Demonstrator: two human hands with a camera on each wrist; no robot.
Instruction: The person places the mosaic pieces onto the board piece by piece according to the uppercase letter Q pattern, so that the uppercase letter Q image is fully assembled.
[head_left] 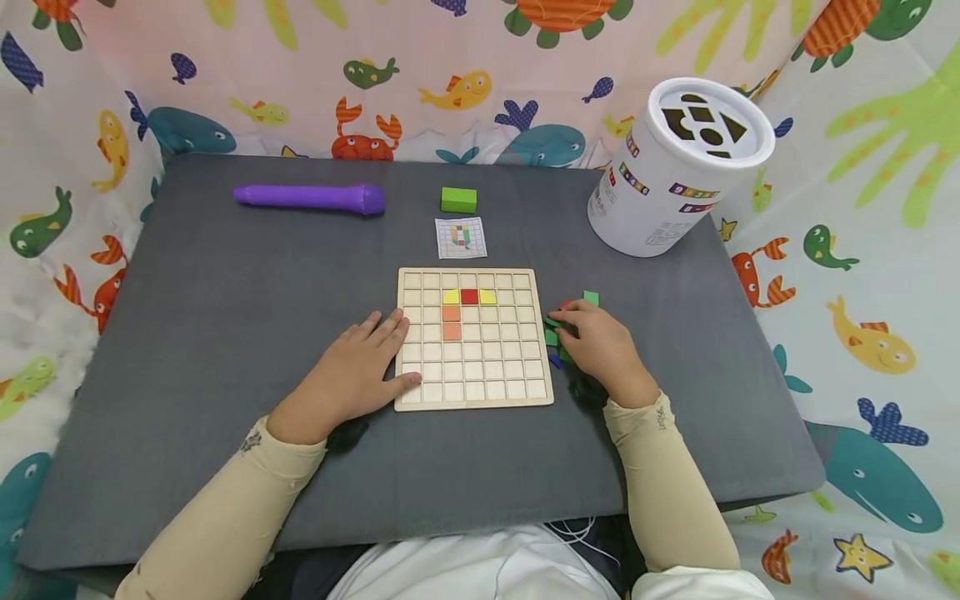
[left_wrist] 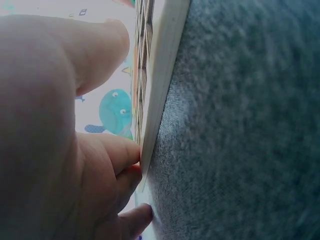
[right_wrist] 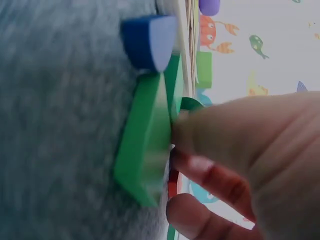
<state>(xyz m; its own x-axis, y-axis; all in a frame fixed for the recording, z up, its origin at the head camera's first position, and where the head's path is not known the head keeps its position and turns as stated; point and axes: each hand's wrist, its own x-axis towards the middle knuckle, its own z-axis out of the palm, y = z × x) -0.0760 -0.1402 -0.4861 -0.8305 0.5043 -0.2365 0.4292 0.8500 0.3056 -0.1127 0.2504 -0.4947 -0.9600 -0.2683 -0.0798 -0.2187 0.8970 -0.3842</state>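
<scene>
A square wooden grid board (head_left: 472, 367) lies on the table. In its upper cells sit two yellow pieces (head_left: 487, 297), a red square (head_left: 469, 297) between them and two orange squares (head_left: 452, 332) below. My left hand (head_left: 352, 375) rests at the board's left edge, fingers extended and thumb over the rim. To the right of the board, my right hand (head_left: 600, 346) pinches a green piece (right_wrist: 191, 103) between thumb and fingers, mostly hidden by the thumb. Around it lie green blocks (right_wrist: 142, 140), a blue piece (right_wrist: 149, 42) and a partly covered red piece (right_wrist: 173, 182).
Behind the board lie a small pattern card (head_left: 461, 238) and a bright green block (head_left: 458, 200). A purple marker-like stick (head_left: 309, 197) is at the back left. A white tub (head_left: 652, 192) with shaped holes in its lid stands at the back right. Printed fabric surrounds the grey table (head_left: 225, 333).
</scene>
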